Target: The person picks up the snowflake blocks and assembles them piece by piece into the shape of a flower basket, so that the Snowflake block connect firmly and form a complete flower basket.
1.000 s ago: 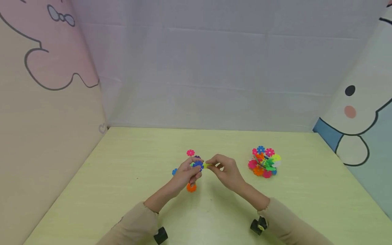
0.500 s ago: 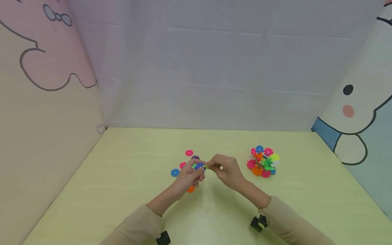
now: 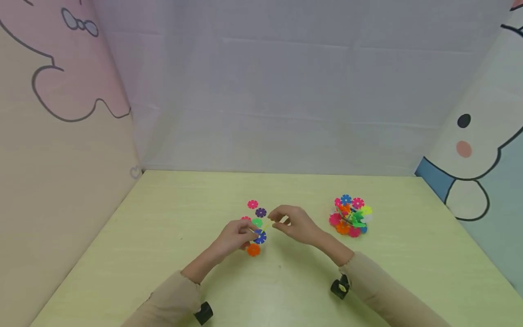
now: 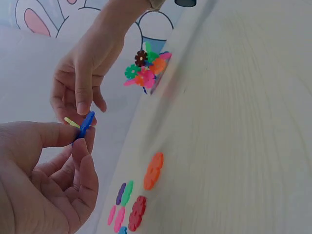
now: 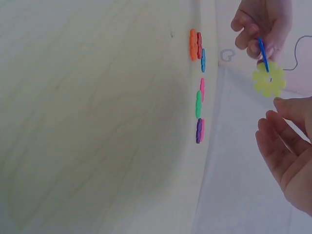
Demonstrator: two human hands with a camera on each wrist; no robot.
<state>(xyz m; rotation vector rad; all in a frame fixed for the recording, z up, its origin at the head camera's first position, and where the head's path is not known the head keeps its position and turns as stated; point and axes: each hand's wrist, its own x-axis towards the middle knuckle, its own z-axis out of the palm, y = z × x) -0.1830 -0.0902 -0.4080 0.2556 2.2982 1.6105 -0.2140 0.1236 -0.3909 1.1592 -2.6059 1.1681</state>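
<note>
In the head view my left hand pinches a blue notched plastic disc between thumb and fingers. A yellow notched disc is joined to it at an angle, edge into edge, in the right wrist view. My right hand is just to the right of the pair, its fingers bent loosely with nothing between them. Its thumb tip is right at the yellow disc's rim. Beneath and around the left hand lie loose discs: orange, green, purple and pink.
A heap of many-coloured discs sits at the right of the pale wooden table. Red and light blue discs also lie on the table in the wrist views. Cloth walls with cartoon drawings stand around it.
The hands have moved apart; my right hand has let go of the yellow disc. My left hand, with both joined discs, has shifted left and nearer the body, uncovering the purple and green discs.
</note>
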